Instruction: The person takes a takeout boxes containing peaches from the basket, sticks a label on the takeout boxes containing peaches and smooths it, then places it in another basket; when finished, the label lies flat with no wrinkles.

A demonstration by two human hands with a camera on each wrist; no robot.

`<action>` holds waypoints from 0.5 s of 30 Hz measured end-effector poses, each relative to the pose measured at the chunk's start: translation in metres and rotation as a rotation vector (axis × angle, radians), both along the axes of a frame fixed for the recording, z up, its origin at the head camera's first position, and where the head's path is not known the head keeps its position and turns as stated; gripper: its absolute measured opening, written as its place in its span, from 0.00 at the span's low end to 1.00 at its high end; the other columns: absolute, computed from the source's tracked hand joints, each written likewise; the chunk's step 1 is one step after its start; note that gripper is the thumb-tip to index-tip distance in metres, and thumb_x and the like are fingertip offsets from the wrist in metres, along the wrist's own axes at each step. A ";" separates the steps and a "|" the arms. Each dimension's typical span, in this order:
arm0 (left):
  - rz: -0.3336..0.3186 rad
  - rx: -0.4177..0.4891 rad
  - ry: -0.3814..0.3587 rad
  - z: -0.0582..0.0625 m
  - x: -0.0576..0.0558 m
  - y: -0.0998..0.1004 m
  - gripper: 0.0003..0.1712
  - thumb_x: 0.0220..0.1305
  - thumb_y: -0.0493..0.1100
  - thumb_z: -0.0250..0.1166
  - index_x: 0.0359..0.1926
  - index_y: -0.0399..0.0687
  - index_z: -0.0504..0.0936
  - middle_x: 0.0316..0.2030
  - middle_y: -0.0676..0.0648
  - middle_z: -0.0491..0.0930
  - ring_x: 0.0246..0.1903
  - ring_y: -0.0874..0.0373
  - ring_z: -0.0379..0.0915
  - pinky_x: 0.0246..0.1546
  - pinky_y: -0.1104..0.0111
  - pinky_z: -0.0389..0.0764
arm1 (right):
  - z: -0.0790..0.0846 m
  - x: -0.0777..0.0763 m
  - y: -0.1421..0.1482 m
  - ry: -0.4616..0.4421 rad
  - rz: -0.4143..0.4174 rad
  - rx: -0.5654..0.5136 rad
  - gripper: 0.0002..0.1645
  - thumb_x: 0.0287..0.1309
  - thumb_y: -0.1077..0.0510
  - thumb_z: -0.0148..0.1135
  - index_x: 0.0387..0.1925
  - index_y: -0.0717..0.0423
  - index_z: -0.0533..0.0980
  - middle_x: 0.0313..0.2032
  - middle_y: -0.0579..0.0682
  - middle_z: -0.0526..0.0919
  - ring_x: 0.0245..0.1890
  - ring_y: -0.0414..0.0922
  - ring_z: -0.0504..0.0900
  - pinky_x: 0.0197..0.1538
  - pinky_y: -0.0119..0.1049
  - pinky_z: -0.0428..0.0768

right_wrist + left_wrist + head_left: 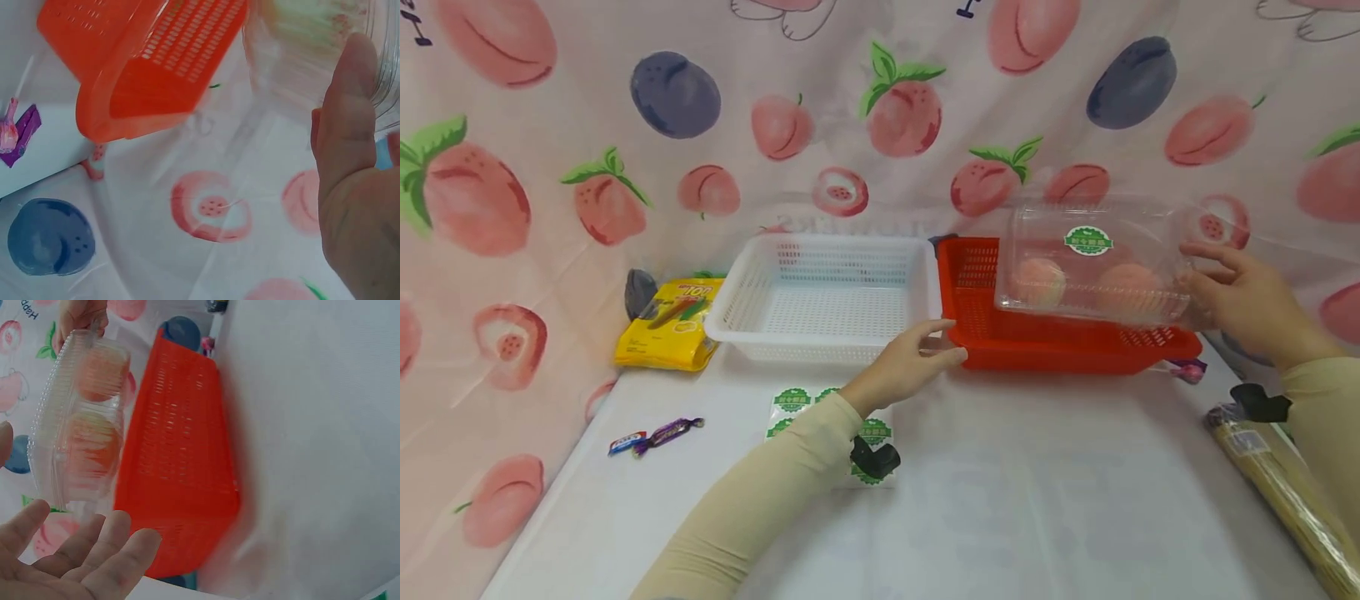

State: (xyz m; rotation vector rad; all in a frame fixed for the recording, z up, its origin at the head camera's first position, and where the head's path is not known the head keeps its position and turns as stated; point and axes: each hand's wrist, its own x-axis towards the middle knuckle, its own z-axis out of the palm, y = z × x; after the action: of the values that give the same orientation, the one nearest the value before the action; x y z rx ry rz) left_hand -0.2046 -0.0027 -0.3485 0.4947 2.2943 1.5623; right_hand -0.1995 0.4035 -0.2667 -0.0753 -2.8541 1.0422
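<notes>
A clear plastic clamshell box (1075,275) with two peaches (1037,282) inside and a green round sticker (1088,240) on its lid is up over the red basket (1037,354). My right hand (1255,296) grips the box by its right end, with the thumb along its side in the right wrist view. My left hand (906,362) holds nothing; its fingers are spread apart near the red basket's left front corner, beside the white basket (827,346). In the left wrist view the left hand's fingertips (145,540) overlap the red basket's end.
Under the left forearm lies a sheet of green round stickers (792,400). A yellow packet (662,333) leans left of the white basket, with two wrapped candies (668,433) in front. A lollipop (1189,372) and a long bundle of thin sticks (1277,483) lie at right.
</notes>
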 end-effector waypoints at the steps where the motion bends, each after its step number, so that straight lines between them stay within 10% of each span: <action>1: 0.001 0.010 -0.015 -0.003 -0.001 0.000 0.38 0.65 0.60 0.67 0.73 0.62 0.67 0.61 0.52 0.77 0.58 0.56 0.74 0.52 0.58 0.80 | -0.001 -0.003 0.002 -0.016 0.008 -0.002 0.42 0.74 0.39 0.47 0.78 0.55 0.52 0.62 0.76 0.67 0.53 0.71 0.74 0.33 0.38 0.86; 11: 0.044 0.067 -0.085 -0.024 0.001 0.028 0.41 0.64 0.57 0.69 0.75 0.61 0.64 0.63 0.50 0.73 0.61 0.49 0.72 0.55 0.57 0.78 | -0.017 -0.029 0.020 -0.104 0.049 -0.077 0.45 0.74 0.39 0.48 0.78 0.61 0.48 0.64 0.78 0.63 0.50 0.60 0.78 0.36 0.34 0.85; 15: 0.119 0.127 -0.096 -0.034 0.000 0.043 0.44 0.63 0.56 0.70 0.76 0.59 0.61 0.68 0.49 0.68 0.65 0.49 0.67 0.57 0.59 0.77 | -0.025 -0.035 0.024 -0.112 0.061 -0.095 0.46 0.73 0.39 0.49 0.77 0.63 0.48 0.62 0.75 0.66 0.43 0.42 0.82 0.37 0.34 0.85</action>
State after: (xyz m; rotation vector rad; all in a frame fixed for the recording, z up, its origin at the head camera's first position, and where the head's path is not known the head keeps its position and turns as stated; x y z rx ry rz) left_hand -0.2043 0.0400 -0.3826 0.3113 2.1982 1.7573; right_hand -0.2344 0.4276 -0.2914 -0.0559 -2.9220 1.2235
